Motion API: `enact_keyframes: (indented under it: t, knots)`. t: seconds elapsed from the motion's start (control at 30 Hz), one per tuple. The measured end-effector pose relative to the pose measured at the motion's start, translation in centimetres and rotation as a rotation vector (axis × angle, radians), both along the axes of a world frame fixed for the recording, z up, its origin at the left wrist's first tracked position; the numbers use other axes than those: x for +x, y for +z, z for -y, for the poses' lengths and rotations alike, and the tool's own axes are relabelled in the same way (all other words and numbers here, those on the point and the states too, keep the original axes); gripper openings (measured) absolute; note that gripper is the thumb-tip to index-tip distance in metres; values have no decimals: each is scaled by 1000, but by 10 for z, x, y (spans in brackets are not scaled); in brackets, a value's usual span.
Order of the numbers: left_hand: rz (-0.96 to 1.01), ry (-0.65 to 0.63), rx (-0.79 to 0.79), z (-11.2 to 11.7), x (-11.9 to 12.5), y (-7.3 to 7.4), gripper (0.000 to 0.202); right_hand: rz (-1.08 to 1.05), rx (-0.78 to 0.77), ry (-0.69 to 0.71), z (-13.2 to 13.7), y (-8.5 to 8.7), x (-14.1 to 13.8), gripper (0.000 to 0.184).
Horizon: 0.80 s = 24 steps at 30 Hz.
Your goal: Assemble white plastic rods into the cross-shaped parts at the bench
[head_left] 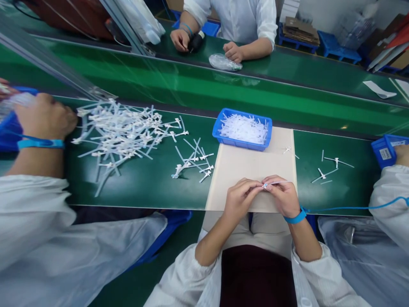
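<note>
Over the beige mat (252, 166), my left hand (240, 197) pinches a small white-and-blue connector (265, 186) between thumb and fingers. Meeting it from the other side, my right hand (285, 199) is closed on the same piece and a thin pale tube (280, 182) that sticks out to the right. The fingertips hide much of the joint. Just beyond both hands stands a blue bin (242, 145), filled with short translucent tubes (244, 128). A white connector piece (286, 149) lies on the mat's right side.
A large heap of tubes with white connectors (121, 132) lies left, with a smaller group (193, 161) nearer. More pieces (336, 161) lie right. Co-workers' arms flank me, one hand (47, 115) at left. Across the bench, another person's hand (234, 52) rests by a clear bag (222, 62).
</note>
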<state>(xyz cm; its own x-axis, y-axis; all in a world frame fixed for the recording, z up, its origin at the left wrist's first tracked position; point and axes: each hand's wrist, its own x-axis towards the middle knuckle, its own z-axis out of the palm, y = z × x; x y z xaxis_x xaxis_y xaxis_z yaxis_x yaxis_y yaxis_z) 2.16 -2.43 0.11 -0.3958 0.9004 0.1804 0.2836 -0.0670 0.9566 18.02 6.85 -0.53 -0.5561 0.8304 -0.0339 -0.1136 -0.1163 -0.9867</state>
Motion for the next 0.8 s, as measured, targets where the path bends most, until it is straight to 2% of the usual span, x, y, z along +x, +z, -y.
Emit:
enact_keyframes:
  t: [0.47,0.6,0.8]
  knots:
    - [-125,14,274,-1,1,-3,19,28,113,-3,2,-4,5,6]
    - [-99,14,240,-2,2,-1,23,47,80,-23,2,-8,4,11]
    - [-36,36,98,-5,4,1,17,18,-82,-92,2,-6,-3,21]
